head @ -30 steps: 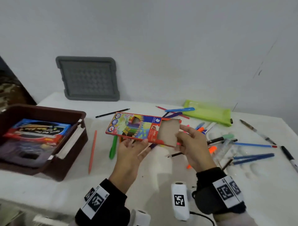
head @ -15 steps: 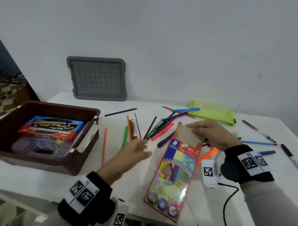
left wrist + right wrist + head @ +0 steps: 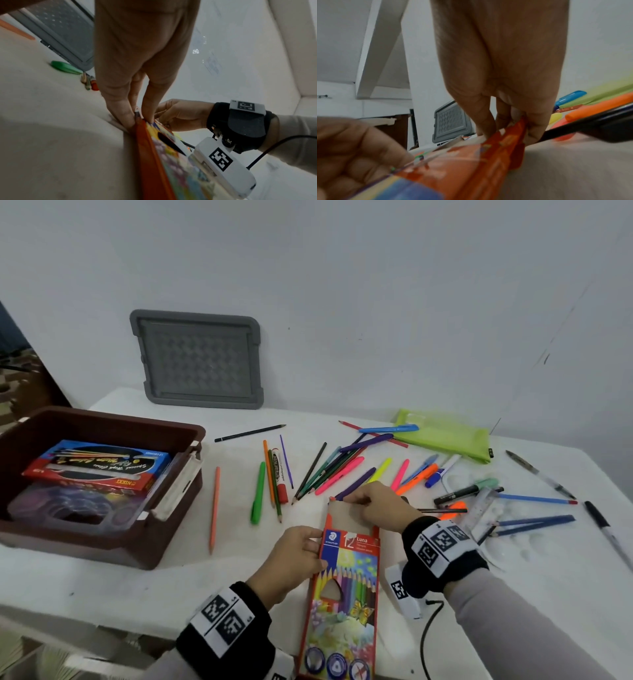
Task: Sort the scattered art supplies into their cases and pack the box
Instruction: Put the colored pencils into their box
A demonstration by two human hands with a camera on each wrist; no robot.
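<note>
The pencil box [image 3: 346,587] lay at the desk's [image 3: 102,587] near edge; the left hand [image 3: 294,556] pinched its side, the right hand [image 3: 380,505] pinched its open flap [image 3: 342,513]. Pulling harder risked tearing it.

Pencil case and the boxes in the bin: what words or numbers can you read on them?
"STAEDTLER", "12", "Luna": on the coloured pencil case, lying on the table.
"NIKKI": upside down on the red box edge in the brown bin.
Script on the blue box lid, the red marker label and the wrist tags: unreadable.
</note>
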